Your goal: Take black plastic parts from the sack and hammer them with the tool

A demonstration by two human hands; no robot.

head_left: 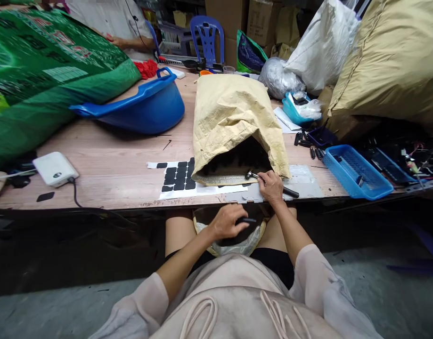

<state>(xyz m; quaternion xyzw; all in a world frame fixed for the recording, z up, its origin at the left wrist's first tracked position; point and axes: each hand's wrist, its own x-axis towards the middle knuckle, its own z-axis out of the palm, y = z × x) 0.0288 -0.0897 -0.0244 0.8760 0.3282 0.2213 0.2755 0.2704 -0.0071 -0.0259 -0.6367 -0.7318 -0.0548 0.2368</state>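
My right hand [272,186] is closed around the handle of a small hammer [290,192] at the table's front edge. The hammer's metal head points left, at the mouth of a tan woven sack [233,108] lying on the table. Dark pieces show inside that sack. Below the edge, my left hand [230,221] holds a small black piece [247,220] between thumb and fingers; its kind is unclear. Under it, a second open sack [237,247] sits between my legs. A white sheet with black rounded stickers [179,176] lies by the tan sack.
A blue basin [142,106] and a large green sack [53,70] stand to the left, with a white device on a cable [56,168] in front. On the right are a blue basket [357,172] and a bulging tan bag [396,66]. Another person's arm [134,43] shows behind.
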